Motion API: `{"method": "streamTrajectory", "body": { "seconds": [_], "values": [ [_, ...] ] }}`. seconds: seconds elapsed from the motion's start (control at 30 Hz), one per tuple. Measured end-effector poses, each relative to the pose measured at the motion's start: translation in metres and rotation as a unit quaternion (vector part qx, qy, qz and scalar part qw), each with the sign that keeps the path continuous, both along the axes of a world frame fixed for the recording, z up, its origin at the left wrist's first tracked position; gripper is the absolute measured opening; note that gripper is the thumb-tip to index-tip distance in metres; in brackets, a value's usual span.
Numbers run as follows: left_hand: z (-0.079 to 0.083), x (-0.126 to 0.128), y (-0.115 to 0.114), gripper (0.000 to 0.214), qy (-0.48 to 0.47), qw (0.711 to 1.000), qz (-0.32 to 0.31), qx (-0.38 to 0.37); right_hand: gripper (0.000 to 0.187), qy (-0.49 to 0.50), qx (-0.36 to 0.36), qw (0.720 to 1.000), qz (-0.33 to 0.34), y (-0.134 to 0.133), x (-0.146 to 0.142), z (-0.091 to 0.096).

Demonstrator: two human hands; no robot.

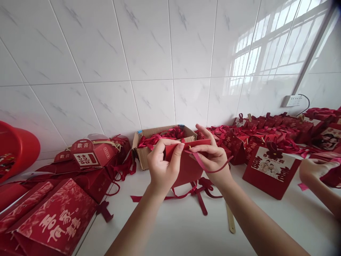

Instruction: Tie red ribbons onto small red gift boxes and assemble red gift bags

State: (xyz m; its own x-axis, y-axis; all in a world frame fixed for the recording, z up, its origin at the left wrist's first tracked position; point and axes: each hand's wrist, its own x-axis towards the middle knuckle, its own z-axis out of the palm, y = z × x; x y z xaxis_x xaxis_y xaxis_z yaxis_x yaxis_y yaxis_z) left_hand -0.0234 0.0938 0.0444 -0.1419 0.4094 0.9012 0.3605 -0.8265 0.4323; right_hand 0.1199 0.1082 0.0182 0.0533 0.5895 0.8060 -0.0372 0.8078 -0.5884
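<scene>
Above the counter I hold up a red paper gift box (188,174) at its top edge. My left hand (164,163) is closed on the box's top left edge, thumb in front and fingers behind. My right hand (211,156) is closed at the top right, with a thin red ribbon (201,163) running between its fingers; its index finger points up. A small gold-coloured bit shows at the top edge between the hands. Beneath the box, red straps (200,201) and loose ribbon lie on the counter, along with a gold-coloured strap (230,218).
A cardboard box (144,161) of red ribbons stands against the tiled wall. Red boxes (55,217) and a red bucket (26,147) are at left. Finished-looking gift boxes (271,170) crowd the right, where another person's hand (315,172) holds something red.
</scene>
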Motion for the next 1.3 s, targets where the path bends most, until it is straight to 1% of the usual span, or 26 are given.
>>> {"method": "streamTrajectory", "body": {
  "seconds": [0.1, 0.2, 0.33, 0.7, 0.93, 0.97, 1.03, 1.07, 1.1, 1.17, 1.23, 1.27, 1.3],
  "values": [
    [-0.001, -0.001, 0.000, 0.006, 0.024, 0.999, 0.011, 0.026, 0.019, -0.012, 0.023, 1.000, -0.006, 0.002, 0.002, 0.000],
    [-0.003, -0.001, 0.000, 0.003, 0.039, 0.998, 0.002, 0.050, 0.019, -0.012, 0.025, 1.000, -0.012, -0.001, 0.004, 0.003],
    [-0.004, -0.002, 0.001, 0.006, 0.039, 0.996, -0.012, 0.078, 0.022, -0.010, 0.030, 0.999, -0.004, -0.005, 0.004, 0.005],
    [-0.004, -0.002, -0.001, 0.004, 0.037, 0.996, 0.002, 0.077, 0.015, -0.023, 0.020, 0.999, -0.011, -0.002, 0.002, 0.001],
    [-0.004, -0.002, 0.000, 0.010, 0.060, 0.991, -0.029, 0.116, 0.016, 0.014, 0.044, 0.998, -0.041, -0.008, -0.002, 0.004],
    [-0.005, -0.001, -0.001, 0.011, 0.064, 0.990, -0.035, 0.122, 0.018, 0.027, 0.053, 0.997, -0.046, -0.009, -0.003, 0.005],
    [-0.005, 0.000, -0.002, 0.013, 0.063, 0.988, -0.046, 0.135, 0.033, 0.054, 0.056, 0.996, -0.041, -0.010, -0.005, 0.006],
    [-0.005, 0.001, -0.003, 0.014, 0.062, 0.987, -0.050, 0.140, 0.040, 0.062, 0.045, 0.997, -0.028, -0.011, -0.006, 0.006],
    [-0.006, 0.002, -0.004, 0.015, 0.061, 0.986, -0.053, 0.145, 0.042, 0.062, 0.025, 0.998, -0.010, -0.011, -0.006, 0.006],
    [-0.006, 0.002, -0.004, 0.015, 0.058, 0.986, -0.060, 0.147, 0.034, 0.053, -0.020, 0.998, 0.021, -0.011, -0.006, 0.005],
    [-0.004, -0.002, -0.004, 0.011, 0.064, 0.988, -0.076, 0.116, 0.024, 0.058, -0.053, 0.997, 0.027, -0.011, -0.005, 0.005],
    [-0.002, -0.004, -0.003, 0.009, 0.069, 0.989, -0.090, 0.091, 0.023, 0.059, -0.068, 0.996, 0.025, -0.011, -0.004, 0.006],
    [0.001, -0.008, -0.003, 0.013, 0.072, 0.990, -0.102, 0.061, 0.024, 0.052, -0.085, 0.995, 0.026, -0.010, -0.003, 0.007]
  ]
}}
